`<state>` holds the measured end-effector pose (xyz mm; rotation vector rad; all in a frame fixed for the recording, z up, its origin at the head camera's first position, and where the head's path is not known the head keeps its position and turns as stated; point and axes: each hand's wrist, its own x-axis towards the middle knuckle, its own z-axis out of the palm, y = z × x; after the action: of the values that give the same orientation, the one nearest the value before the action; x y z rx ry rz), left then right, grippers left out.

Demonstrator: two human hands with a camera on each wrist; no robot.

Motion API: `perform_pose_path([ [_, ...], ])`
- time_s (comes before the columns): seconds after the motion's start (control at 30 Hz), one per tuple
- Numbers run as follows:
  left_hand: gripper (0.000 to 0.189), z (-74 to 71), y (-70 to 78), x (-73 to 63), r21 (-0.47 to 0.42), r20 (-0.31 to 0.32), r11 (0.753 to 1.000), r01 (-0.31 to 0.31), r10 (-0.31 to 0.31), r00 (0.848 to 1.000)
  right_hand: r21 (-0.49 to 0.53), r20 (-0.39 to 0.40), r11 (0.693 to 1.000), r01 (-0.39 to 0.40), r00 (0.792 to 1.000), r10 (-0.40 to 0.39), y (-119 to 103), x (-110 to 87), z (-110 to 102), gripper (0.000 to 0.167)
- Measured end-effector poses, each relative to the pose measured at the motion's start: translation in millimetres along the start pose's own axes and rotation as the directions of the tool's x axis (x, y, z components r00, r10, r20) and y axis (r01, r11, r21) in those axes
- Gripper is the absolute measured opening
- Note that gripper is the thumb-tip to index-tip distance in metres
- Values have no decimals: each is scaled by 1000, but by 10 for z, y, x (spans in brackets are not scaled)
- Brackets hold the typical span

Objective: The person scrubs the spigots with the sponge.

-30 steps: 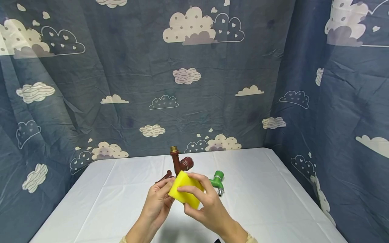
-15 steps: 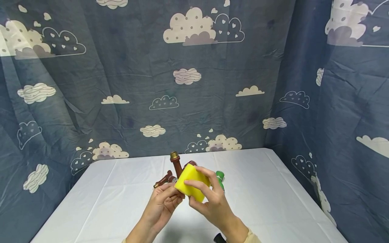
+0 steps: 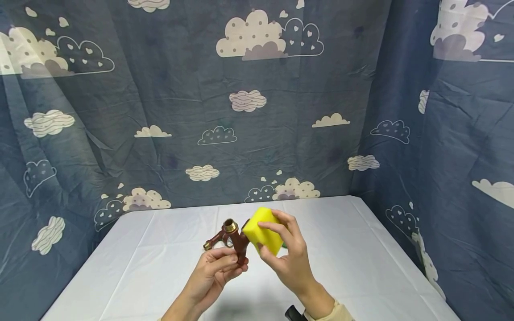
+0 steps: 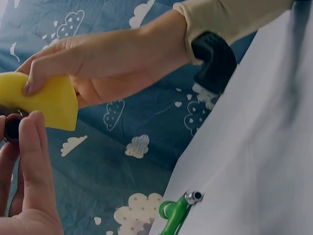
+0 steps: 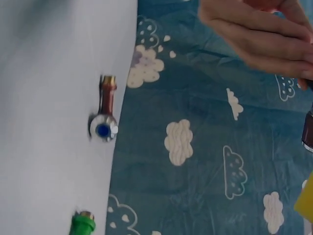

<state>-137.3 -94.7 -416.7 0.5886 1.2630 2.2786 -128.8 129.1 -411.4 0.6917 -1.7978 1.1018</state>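
My left hand (image 3: 213,274) grips a dark red-brown tap (image 3: 240,244) by its lower end, above the table. The brass threaded end of that tap points up toward me. In my right hand (image 3: 295,258), a yellow sponge (image 3: 263,232) is pinched between thumb and fingers. The sponge lies against the tap's right side and hides part of it. From the left wrist view, the sponge (image 4: 56,100) covers the tap's far side, with the dark round opening of the tap (image 4: 12,128) at my left fingertips.
A second red-brown tap (image 3: 214,240) lies on the white-covered table (image 3: 152,267) behind my left hand; its blue-centred end (image 5: 102,129) shows in the right wrist view. A green tap (image 4: 176,213) lies farther right, mostly behind the sponge in the head view. Cloud-patterned cloth (image 3: 281,133) surrounds the table.
The held tap has tipped, its brass end coming down and toward me. The sponge has moved up and right along the tap, uncovering its body. The green tap is now mostly hidden.
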Motion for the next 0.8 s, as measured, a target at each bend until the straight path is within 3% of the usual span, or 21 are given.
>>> perform_pose_path([
  [0.17, 33, -62, 13, -28, 37, -3, 999, -23, 23, 1000, 125, 47, 974, -189, 982, 185, -33, -15, -14, 47],
  [0.23, 34, -89, 13, -34, 50, 5, 998, -43, 42, 999, 195, 81, 944, -266, 964, 255, -37, -11, -19, 46],
  [0.33, 36, -129, 16, -38, 70, 10, 995, -73, 72, 997, 292, 150, 875, -385, 922, 356, -40, 5, -35, 43],
  [0.43, 37, -176, 31, -49, 107, 0, 990, -95, 96, 995, 364, 251, 771, -522, 852, 458, -39, 25, -63, 40],
  [0.57, 38, -245, 85, -72, 189, 22, 973, -135, 133, 991, 408, 397, 600, -688, 726, 562, -25, 56, -98, 39],
  [0.63, 38, -278, 122, -84, 235, 66, 957, -170, 159, 985, 405, 466, 535, -741, 671, 577, -14, 73, -113, 41],
  [0.7, 35, -298, 160, -89, 303, 115, 929, -212, 185, 976, 382, 525, 499, -778, 627, 576, -3, 85, -130, 43],
  [0.73, 32, -302, 178, -88, 348, 136, 909, -230, 194, 972, 361, 552, 497, -789, 610, 568, 2, 91, -137, 43],
  [0.8, 25, -296, 209, -77, 443, 165, 861, -252, 198, 966, 303, 594, 522, -797, 587, 551, 13, 97, -144, 43],
])
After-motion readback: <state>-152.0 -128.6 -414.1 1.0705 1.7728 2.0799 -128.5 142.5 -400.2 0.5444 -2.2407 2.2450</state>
